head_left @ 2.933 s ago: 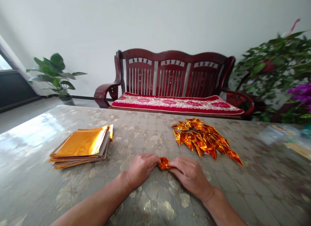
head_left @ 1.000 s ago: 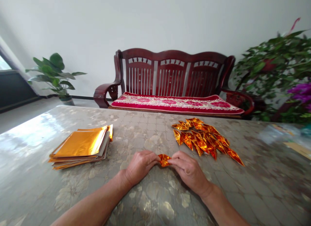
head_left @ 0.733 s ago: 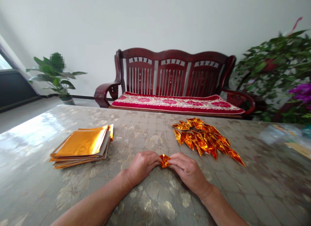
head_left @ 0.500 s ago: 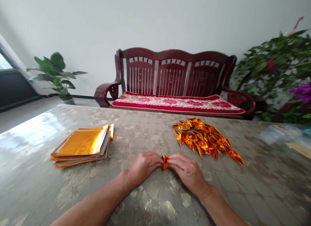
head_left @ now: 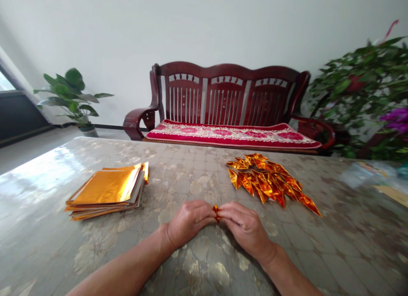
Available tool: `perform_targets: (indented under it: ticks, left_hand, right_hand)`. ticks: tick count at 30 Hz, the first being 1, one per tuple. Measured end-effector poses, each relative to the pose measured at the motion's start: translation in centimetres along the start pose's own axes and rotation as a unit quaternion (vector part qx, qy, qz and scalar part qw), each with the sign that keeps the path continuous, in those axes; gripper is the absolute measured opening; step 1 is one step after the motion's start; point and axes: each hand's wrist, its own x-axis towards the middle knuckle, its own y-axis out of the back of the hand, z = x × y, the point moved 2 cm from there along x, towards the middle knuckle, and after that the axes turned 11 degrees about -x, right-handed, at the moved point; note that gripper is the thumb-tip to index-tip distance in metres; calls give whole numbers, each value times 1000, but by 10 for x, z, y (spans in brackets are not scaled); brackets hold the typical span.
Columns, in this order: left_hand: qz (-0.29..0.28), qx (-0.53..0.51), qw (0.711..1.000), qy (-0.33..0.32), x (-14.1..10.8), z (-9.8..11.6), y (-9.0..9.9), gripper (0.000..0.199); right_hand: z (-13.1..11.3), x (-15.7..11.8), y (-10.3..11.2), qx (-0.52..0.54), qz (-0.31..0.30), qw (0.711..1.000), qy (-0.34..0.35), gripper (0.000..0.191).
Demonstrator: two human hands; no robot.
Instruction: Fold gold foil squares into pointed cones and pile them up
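Note:
Between my hands is a small folded piece of gold foil paper, mostly covered by my fingers. My left hand pinches it from the left, and my right hand pinches it from the right, with the fingertips almost meeting. Beyond my right hand lies a pile of folded gold foil pieces with pointed ends. Off to the left rests a stack of flat gold foil paper sheets, some showing a dull greyish side.
The table has a glossy floral cover. At its right side lie a clear plastic bag and a tan flat piece. Behind stands a dark red wooden bench with a red patterned cushion. Potted plants flank it.
My hands have come closer together, and the fingertips now cover more of the folded foil piece, so less of it shows. The stack and pile have not moved.

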Motion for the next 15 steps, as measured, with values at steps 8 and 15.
perform_targets:
  ticks: [8,15]
  left_hand:
    - [-102,63,991,-66,0,12,4,25]
    - [-150,105,976,-119,-3,18,4,27]
  right_hand:
    - [-13,4,7,33,-44,998,27,19]
    - [-20,2,12,7,-63,996,70,19]
